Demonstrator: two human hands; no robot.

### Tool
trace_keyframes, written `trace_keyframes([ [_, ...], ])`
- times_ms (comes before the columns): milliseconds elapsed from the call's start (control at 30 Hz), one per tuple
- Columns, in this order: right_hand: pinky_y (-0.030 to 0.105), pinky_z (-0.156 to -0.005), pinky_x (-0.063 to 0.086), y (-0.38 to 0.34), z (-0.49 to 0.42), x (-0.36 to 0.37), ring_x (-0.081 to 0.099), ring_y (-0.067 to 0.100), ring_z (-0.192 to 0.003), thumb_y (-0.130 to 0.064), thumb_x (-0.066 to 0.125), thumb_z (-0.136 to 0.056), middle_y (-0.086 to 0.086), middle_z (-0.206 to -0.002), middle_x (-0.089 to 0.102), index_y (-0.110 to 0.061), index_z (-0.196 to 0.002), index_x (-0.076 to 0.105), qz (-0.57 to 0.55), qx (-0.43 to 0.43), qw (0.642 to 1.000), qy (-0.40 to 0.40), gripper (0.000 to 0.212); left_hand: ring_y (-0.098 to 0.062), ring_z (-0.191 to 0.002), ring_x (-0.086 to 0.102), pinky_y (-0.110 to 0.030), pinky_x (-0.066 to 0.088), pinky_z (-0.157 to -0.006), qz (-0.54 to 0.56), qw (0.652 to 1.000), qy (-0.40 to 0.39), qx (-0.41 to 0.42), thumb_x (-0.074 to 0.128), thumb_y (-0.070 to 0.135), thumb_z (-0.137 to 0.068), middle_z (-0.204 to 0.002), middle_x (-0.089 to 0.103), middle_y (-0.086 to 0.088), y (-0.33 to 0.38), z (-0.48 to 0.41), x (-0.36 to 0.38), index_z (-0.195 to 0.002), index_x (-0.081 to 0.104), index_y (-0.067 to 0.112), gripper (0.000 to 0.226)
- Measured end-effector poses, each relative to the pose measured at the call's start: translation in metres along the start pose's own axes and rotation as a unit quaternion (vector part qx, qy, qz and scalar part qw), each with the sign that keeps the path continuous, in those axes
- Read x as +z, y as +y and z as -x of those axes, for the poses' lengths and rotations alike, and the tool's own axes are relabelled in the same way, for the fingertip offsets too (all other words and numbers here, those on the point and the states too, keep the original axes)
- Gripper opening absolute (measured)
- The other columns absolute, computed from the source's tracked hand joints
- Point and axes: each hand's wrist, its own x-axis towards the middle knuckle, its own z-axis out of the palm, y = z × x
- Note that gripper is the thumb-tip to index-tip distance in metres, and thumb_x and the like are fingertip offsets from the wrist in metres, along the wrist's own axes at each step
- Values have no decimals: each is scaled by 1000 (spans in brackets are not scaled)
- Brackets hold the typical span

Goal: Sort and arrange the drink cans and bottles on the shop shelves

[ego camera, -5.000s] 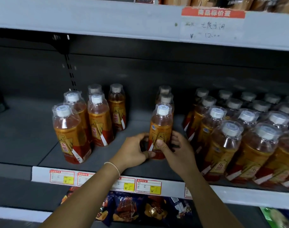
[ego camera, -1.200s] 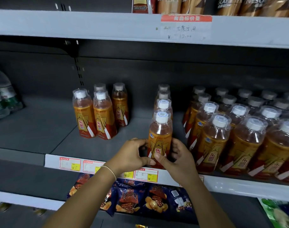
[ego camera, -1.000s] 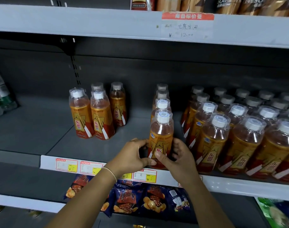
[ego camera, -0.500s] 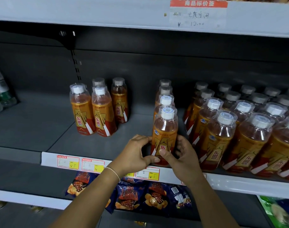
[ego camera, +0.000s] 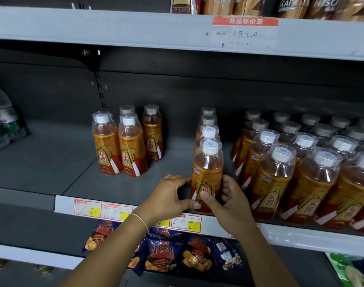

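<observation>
Glossy amber plastic bottle (ego camera: 207, 174) gripped by left hand (ego camera: 169, 196), right hand (ego camera: 233, 204).

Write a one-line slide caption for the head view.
Left hand and right hand grip the front orange plastic drink bottle, upright on the grey metal shop shelf.

We see open shelf floor (ego camera: 177, 160) between left bottle cluster (ego camera: 127, 146) and centre file (ego camera: 208, 168); only narrow gap to packed right block (ego camera: 274, 177); upper shelf (ego camera: 114, 25) caps our reach overhead; more bare floor left of cluster
</observation>
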Motion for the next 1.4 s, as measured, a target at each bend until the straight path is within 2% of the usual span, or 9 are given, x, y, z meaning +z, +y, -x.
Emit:
trace_keyframes([
  [100, 20, -97, 47, -3, 1, -5, 59, -8, -107, -39, 80, -81, -27, -112, 64, -50, -116, 50, 19, 19, 1000, -11, 48, 1, -125, 46, -19, 35, -108, 33, 997, -57, -42, 83, 36, -76, -135, 53, 13, -3, -2, -18, -142, 50, 22, 75],
  [267, 9, -77, 42, -10, 10, -6, 55, -7, -98, -51, 75, -80, -23, -111, 55, -45, -126, 49, 107, 12, 994, 33, 54, -8, -137, 42, -25, 36, -112, 276, 953, -78, -96, 54, -16, -88, -147, 47, 1, -7, -25, -38, -149, 35, 11, 69],
  [500, 8, -73, 35, -8, 18, 1, 54, -1, -91, -58, 74, -76, -11, -116, 54, -28, -140, 50, 205, -1, 976, 68, 75, -21, -142, 36, -43, 23, -120, 473, 850, 45, -228, 29, 56, -101, -154, 40, -5, 2, -103, 2, -151, 33, 21, 62],
  [633, 16, -80, 38, -5, 19, 6, 49, 1, -99, -61, 73, -73, -9, -119, 58, -26, -137, 53, 229, 2, 970, 77, 76, -17, -93, 72, -32, 54, -87, 584, 777, 11, -235, 20, 64, -99, -104, 75, -5, 10, -128, 11, -110, 65, 19, 65],
  [767, 27, -90, 49, -3, 20, 9, 57, 9, -108, -71, 59, -78, -8, -120, 64, -25, -131, 58, 306, 18, 949, 76, 71, -9, -93, 69, -30, 53, -82, 662, 718, -18, -214, 15, 67, -97, -123, 58, -10, 11, -133, 13, -113, 61, 13, 72],
  [1000, 23, -84, 47, -3, 24, 14, 60, 7, -107, -78, 47, -82, -14, -118, 67, -32, -129, 58, 397, 30, 914, 81, 66, -17, -101, 70, -26, 57, -76, 648, 731, -50, -209, 19, 61, -100, -102, 75, -4, -6, -131, 24, -115, 60, 19, 61],
  [1100, 23, -81, 46, -5, 24, 15, 61, 6, -105, -78, 45, -84, -16, -117, 67, -35, -130, 57, 416, 41, 905, 82, 64, -29, -120, 48, -24, 59, -74, 640, 736, -46, -219, 23, 58, -101, -126, 54, -17, -3, -133, 22, -139, 46, 10, 66],
  [1167, 22, -80, 45, -5, 25, 16, 61, 5, -104, -78, 43, -84, -16, -115, 67, -35, -130, 56, 423, 43, 901, 84, 64, -24, -110, 61, -23, 56, -72, 641, 735, -35, -220, 28, 60, -100, -130, 43, -25, -4, -134, 24, -147, 35, 5, 73],
  [1400, 23, -76, 43, -5, 24, 18, 64, 8, -100, -74, 49, -85, -12, -112, 69, -31, -129, 60, 420, 39, 902, 95, 62, -27, -122, 28, -22, 57, -71, 688, 694, -30, -210, 26, 50, -104, -130, 30, -12, -7, -139, 29, -154, 14, 2, 70],
])
